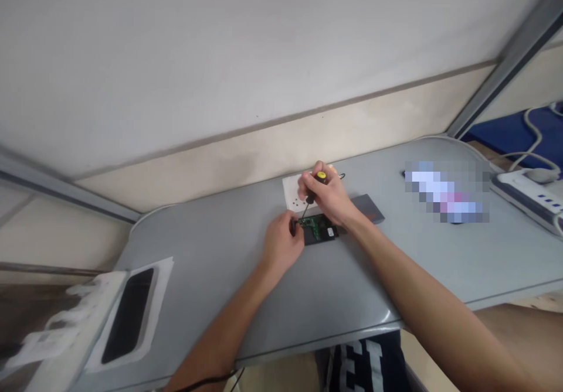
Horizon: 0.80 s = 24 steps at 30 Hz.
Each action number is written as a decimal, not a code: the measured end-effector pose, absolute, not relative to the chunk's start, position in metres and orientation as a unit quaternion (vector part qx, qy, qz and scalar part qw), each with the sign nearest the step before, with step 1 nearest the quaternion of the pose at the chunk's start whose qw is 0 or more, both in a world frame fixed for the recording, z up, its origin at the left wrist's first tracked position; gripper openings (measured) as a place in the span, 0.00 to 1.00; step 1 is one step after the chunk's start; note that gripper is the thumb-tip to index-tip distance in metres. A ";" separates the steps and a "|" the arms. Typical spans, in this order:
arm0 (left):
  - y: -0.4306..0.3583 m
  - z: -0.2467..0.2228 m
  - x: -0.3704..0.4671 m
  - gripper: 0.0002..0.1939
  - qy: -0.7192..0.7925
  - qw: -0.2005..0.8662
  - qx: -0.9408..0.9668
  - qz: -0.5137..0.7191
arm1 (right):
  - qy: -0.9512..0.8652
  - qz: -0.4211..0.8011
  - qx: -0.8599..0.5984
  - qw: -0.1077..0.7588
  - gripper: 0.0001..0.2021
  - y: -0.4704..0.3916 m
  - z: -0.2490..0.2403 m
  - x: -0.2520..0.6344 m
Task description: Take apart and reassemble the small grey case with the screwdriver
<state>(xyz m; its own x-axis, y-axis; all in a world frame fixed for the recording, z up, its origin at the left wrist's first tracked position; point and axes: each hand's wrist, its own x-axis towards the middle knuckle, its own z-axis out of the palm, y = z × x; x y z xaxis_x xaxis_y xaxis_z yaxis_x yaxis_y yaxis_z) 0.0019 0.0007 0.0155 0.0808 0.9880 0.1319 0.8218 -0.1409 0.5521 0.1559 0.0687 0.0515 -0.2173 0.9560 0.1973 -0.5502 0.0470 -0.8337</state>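
My right hand [332,196] is closed around a screwdriver [321,177] with a dark handle and a yellow cap. Its thin shaft slants down to the left, and the tip is at the upper left of a green circuit board [315,228]. That board sits in a flat black casing [324,238] lying open on the table. At the casing's left end, my left hand [282,239] grips the edge, its fingertips close to the screwdriver tip. Behind the hands, a white sheet [290,190] carries several small dark bits, probably screws. A dark grey flat panel [368,207] lies under my right wrist.
The grey table [211,251] backs onto a pale wall. On the right are a phone-like slab [444,196], blurred out, and a white power strip [530,198] with cables. To the left, a black phone [128,316] rests on white paper beside another white strip [79,333] with plugs.
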 end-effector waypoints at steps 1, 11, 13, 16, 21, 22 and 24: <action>0.001 0.015 0.001 0.05 0.628 0.173 0.718 0.246 | -0.431 0.646 -0.235 0.584 0.24 0.069 0.051 0.156; 0.002 0.014 -0.006 0.07 0.588 0.179 0.745 0.261 | -0.450 0.664 -0.214 0.557 0.20 0.069 0.053 0.155; 0.002 0.014 -0.007 0.07 0.586 0.174 0.748 0.259 | -0.444 0.650 -0.226 0.574 0.24 0.071 0.049 0.153; 0.002 0.013 -0.007 0.07 0.582 0.165 0.754 0.254 | -0.436 0.638 -0.225 0.593 0.25 0.074 0.045 0.152; -0.001 0.015 -0.008 0.08 0.571 0.139 0.773 0.237 | -0.441 0.679 -0.191 0.554 0.21 0.072 0.051 0.154; -0.002 0.016 -0.008 0.08 0.570 0.135 0.777 0.229 | -0.449 0.674 -0.201 0.551 0.21 0.071 0.051 0.154; -0.002 0.018 -0.010 0.09 0.564 0.134 0.786 0.215 | -0.461 0.634 -0.249 0.569 0.22 0.071 0.050 0.155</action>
<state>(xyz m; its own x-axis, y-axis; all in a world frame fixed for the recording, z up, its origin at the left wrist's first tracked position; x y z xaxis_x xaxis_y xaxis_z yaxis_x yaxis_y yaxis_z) -0.0098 -0.0023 0.0177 0.2721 0.9441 0.1862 0.8288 -0.3283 0.4531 0.1545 0.0714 0.0500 -0.2293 0.9507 0.2090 -0.4924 0.0719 -0.8674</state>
